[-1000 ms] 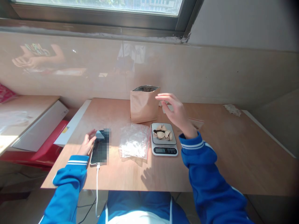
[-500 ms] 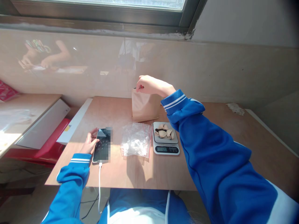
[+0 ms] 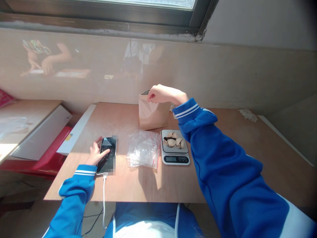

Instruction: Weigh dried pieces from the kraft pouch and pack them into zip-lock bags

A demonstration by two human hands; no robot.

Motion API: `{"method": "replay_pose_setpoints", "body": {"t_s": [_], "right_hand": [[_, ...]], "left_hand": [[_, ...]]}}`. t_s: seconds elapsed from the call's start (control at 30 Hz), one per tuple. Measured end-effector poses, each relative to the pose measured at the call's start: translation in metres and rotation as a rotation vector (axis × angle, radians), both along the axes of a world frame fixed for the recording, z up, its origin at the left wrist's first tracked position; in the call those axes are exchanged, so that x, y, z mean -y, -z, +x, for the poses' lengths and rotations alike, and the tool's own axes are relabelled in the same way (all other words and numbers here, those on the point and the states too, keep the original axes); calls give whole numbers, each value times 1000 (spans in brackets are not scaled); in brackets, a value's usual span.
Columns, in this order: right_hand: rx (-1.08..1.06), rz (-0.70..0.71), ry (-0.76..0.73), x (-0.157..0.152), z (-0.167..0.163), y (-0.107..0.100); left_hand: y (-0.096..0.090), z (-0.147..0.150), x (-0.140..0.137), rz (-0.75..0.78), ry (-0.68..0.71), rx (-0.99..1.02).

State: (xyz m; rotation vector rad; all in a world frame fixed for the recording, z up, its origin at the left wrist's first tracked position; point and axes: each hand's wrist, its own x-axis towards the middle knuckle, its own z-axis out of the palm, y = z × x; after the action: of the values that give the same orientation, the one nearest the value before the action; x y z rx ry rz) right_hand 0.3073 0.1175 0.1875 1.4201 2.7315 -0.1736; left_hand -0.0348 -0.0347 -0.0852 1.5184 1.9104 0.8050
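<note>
My left hand (image 3: 94, 153) is around the left edge of a smartphone (image 3: 105, 158), its thumb stretched over the screen. A white charging cable (image 3: 104, 191) runs from the phone's near end. At the top of an upright brown paper bag (image 3: 152, 114), my right hand (image 3: 159, 93) is closed with its fingers curled; what they hold, if anything, is hidden. Dark strands (image 3: 145, 93) show at the bag's opening. Right of a clear zip bag (image 3: 143, 150) stands a digital kitchen scale (image 3: 164, 155), carrying several pale curved pieces (image 3: 171, 142) and a dark strip.
A wooden table (image 3: 119, 188) bears these things, with a tiled wall (image 3: 223, 79) behind. Crumpled pale scraps (image 3: 247, 114) lie at the back right. To the left are a red stool (image 3: 49, 162) and another table (image 3: 29, 115) with clear plastic on it.
My left thumb has moved inward over the phone screen. My right hand has shifted slightly right and down at the bag's top, and more of the dark strands shows there.
</note>
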Motion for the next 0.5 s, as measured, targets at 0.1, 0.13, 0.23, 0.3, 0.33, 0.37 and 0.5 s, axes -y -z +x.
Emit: {"method": "replay_pose_setpoints", "body": {"t_s": [0.1,0.13,0.23,0.3,0.33,0.37,0.5], "right_hand": [[-12,17,18,2,0,3],[-38,12,22,3,0,4],[-128,-13,35,5,4,9],[-173,-28,35,6,6,11],[-188,-34,35,7,7,11],[-200,-38,36,7,8,12],[-240,-36,36,7,12,13]], "left_hand": [[-1,4,-1,-12,0,-117],[-1,4,-1,-16,-3,-128],[2,2,-2,-17,-10,-100],[4,0,-1,-13,9,-53],[5,-2,0,-14,27,-41],[6,-3,0,-17,48,-42],[7,-8,4,-20,93,-75]]}}
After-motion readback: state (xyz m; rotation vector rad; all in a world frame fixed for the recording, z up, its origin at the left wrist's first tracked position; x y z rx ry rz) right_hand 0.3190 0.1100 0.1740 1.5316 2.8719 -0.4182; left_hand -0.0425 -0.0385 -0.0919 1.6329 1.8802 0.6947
